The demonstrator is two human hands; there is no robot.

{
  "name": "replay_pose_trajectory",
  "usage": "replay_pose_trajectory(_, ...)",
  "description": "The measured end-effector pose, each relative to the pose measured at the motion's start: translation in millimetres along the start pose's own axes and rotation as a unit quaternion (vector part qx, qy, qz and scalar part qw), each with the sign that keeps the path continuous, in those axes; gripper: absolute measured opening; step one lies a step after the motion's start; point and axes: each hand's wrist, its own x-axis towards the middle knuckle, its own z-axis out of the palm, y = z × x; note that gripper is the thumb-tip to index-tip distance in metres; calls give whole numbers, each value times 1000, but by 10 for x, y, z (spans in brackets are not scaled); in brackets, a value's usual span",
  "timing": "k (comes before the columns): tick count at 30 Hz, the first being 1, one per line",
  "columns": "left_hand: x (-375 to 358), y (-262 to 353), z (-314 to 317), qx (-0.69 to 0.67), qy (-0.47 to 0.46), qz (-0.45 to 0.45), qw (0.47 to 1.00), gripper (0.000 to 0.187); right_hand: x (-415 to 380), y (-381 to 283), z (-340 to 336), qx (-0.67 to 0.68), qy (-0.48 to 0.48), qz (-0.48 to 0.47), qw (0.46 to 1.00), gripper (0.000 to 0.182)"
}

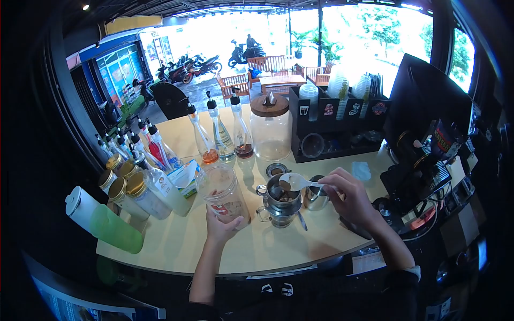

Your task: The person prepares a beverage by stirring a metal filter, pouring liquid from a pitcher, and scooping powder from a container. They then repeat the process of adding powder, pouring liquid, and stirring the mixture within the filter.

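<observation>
My left hand is wrapped around the lower part of a clear plastic jar with brown powder inside. Between the fingers of my right hand is the handle of a white plastic spoon. The spoon's bowl carries some brown powder and hangs over a metal drip filter, which has dark grounds in it. That filter sits on top of a glass cup, with a metal spoon handle sticking out beside it. A metal cup stands just right of the filter, and a round metal lid lies behind it.
Pump bottles and a large wooden-lidded jar stand at the back. A black cup organizer is behind on the right, near a dark monitor. Gold-lidded jars and a green-and-white tumbler occupy the left.
</observation>
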Motion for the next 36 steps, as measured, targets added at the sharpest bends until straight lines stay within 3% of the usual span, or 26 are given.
replay_pose_trajectory(6,6,46,58,-10,22,37,999,99,395,-238,35,20,-29,-22,999,11)
replay_pose_trajectory(13,-8,303,65,127,42,101,986,94,1092,-500,438,44,-88,-128,987,12)
replay_pose_trajectory(17,15,221,-13,147,50,94,983,92,1492,-613,785,-36,-196,-172,965,15)
replay_pose_trajectory(19,37,201,-94,162,61,97,980,91,1651,-688,981,-127,-288,-198,928,17)
replay_pose_trajectory(21,62,181,-185,279,66,107,952,90,1780,-858,1102,-141,-328,-183,916,18)
replay_pose_trajectory(22,70,168,-197,247,74,115,959,93,1826,-933,1153,-161,-365,-167,902,19)
replay_pose_trajectory(29,40,274,-127,204,80,87,972,102,1868,-866,1418,-165,-351,-219,895,16)
replay_pose_trajectory(32,6,402,-89,209,105,113,966,100,1722,-727,1172,-109,-261,-233,930,18)
replay_pose_trajectory(34,4,481,-116,233,170,234,929,87,1601,-677,868,-65,-186,-218,956,17)
replay_pose_trajectory(36,-67,459,-158,252,177,291,906,76,1456,-537,604,-69,-162,-186,967,16)
